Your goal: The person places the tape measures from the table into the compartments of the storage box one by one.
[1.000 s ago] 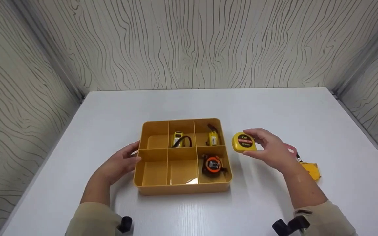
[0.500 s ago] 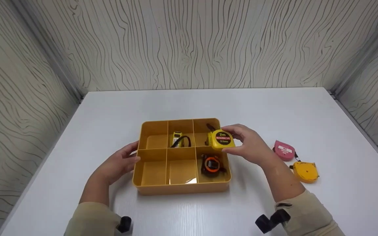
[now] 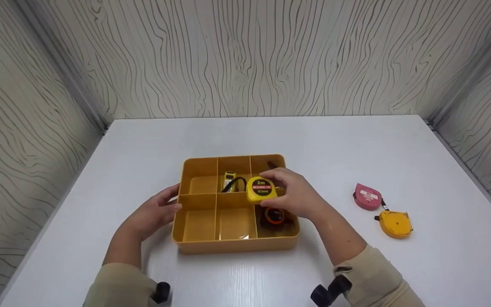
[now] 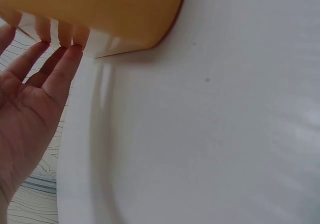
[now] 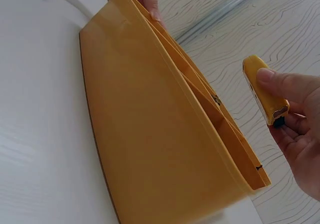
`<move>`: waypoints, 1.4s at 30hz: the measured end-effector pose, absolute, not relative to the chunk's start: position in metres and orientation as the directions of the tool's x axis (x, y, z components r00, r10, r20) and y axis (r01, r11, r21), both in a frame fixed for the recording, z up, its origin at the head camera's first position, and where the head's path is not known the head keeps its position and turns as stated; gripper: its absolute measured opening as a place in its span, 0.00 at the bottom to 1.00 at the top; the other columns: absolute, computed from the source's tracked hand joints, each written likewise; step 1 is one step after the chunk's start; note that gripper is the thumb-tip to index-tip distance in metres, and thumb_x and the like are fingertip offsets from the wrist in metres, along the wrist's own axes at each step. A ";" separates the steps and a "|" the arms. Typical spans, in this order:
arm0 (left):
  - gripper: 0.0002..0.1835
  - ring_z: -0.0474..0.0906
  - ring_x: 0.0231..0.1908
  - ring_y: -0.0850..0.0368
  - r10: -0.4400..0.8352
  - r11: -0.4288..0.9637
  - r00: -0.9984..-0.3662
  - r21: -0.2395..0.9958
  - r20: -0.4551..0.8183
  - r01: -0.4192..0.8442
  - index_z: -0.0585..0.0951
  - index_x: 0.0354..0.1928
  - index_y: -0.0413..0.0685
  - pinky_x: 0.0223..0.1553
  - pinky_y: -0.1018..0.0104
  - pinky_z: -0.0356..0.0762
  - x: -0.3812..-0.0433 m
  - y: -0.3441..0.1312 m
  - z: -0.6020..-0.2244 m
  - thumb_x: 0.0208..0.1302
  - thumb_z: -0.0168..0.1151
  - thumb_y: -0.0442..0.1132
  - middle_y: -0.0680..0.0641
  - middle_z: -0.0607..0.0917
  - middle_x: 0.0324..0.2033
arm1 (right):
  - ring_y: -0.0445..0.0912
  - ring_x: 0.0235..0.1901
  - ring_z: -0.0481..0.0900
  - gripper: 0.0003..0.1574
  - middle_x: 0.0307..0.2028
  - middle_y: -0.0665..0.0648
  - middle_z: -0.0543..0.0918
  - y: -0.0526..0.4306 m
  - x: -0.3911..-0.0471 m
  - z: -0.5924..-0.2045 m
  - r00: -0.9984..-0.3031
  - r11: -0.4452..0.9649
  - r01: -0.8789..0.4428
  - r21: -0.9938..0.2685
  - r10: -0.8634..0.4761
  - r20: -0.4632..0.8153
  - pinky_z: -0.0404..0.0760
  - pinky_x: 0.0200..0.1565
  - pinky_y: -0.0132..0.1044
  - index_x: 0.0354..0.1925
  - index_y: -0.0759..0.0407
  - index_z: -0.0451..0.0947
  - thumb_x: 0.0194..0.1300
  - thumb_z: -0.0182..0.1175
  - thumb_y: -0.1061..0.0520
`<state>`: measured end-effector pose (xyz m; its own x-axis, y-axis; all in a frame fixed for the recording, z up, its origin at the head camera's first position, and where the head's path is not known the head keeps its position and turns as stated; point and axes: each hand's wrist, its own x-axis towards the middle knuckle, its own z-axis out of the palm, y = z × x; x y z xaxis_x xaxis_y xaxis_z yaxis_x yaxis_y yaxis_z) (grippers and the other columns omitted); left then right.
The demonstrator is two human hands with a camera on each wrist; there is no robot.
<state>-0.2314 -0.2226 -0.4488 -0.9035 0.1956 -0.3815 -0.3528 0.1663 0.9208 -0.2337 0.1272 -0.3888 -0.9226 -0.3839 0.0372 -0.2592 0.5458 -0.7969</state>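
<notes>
A yellow tape measure (image 3: 261, 190), its round label reading 2m, is pinched between the thumb and fingers of my right hand (image 3: 293, 192). The right wrist view shows it above the rim of the divided tan box (image 3: 239, 246). My left hand (image 3: 155, 214) rests against the box's left side, fingertips touching the wall in the left wrist view, fingers nearly straight. Inside the box, a yellow tape measure with a black strap (image 3: 229, 181) stands in the back middle compartment. An orange-and-black tape measure (image 3: 275, 215) sits front right, partly covered by my right hand.
To the right on the white table (image 3: 348, 149) lie a pink tape measure (image 3: 367, 197) and an orange-yellow tape measure (image 3: 394, 224), close together. A wood-grain patterned panel (image 3: 245, 59) stands behind the table, with others at both sides.
My right hand has carried the yellow tape measure leftward from beside the box to over its middle, uncovering the pink tape measure. My left hand has stayed at the box's left side.
</notes>
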 end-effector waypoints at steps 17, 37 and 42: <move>0.38 0.61 0.63 0.57 0.203 0.199 -0.909 0.924 -0.365 -0.327 0.65 0.63 0.69 0.56 0.58 0.69 -0.232 -0.223 -0.450 0.48 0.69 0.48 0.61 0.63 0.63 | 0.46 0.52 0.70 0.40 0.53 0.48 0.74 0.095 -0.219 -0.404 -0.908 0.566 -0.309 -0.764 -0.414 0.061 0.67 0.57 0.46 0.55 0.49 0.73 0.42 0.73 0.47; 0.36 0.61 0.63 0.58 0.211 0.179 -0.907 0.926 -0.365 -0.331 0.64 0.64 0.68 0.56 0.59 0.69 -0.231 -0.224 -0.451 0.52 0.67 0.46 0.61 0.62 0.63 | 0.44 0.52 0.70 0.40 0.53 0.47 0.73 0.080 -0.211 -0.422 -0.898 0.561 -0.318 -0.764 -0.436 0.054 0.71 0.54 0.41 0.57 0.50 0.71 0.44 0.73 0.48; 0.37 0.63 0.62 0.59 0.224 0.142 -0.907 0.932 -0.358 -0.333 0.64 0.64 0.66 0.53 0.64 0.72 -0.231 -0.224 -0.451 0.51 0.68 0.46 0.61 0.63 0.63 | 0.45 0.54 0.69 0.41 0.54 0.48 0.72 0.081 -0.212 -0.423 -0.889 0.573 -0.354 -0.739 -0.452 0.075 0.70 0.55 0.41 0.57 0.51 0.71 0.44 0.73 0.48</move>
<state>-0.2311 -0.2243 -0.4508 -0.9065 0.2239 -0.3579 -0.3330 0.1419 0.9322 -0.2115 0.0807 -0.4232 -0.8886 -0.4525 0.0747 -0.3541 0.5733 -0.7389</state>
